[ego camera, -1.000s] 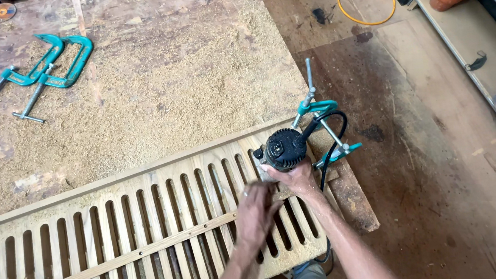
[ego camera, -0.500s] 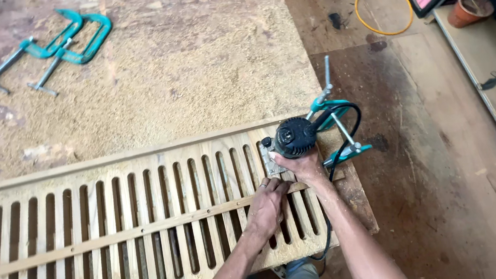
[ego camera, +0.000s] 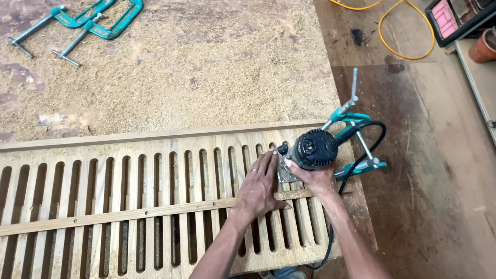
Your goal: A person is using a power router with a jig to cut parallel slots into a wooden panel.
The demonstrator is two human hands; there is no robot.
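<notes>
A long slotted wooden panel (ego camera: 87,219) lies across the near side of a sawdust-covered workbench (ego camera: 193,60). A black and teal hand router (ego camera: 314,149) stands on the panel's right end. My right hand (ego camera: 314,178) grips the router's body from below. My left hand (ego camera: 261,186) lies flat on the panel just left of the router, fingers spread, touching its base. A thin wooden strip (ego camera: 117,216) runs lengthwise over the slots. The router's black cord (ego camera: 368,141) loops off the right edge.
A teal clamp (ego camera: 358,133) holds the panel's right end to the bench. Two more teal clamps (ego camera: 91,18) lie at the bench's far left. A yellow cable (ego camera: 393,22) snakes over the floor on the right, near a terracotta pot (ego camera: 491,45) and shelving.
The view has shifted, so the panel and bench sit further right and lower in frame. Both hands stay at the router; the left hand has flattened beside its base.
</notes>
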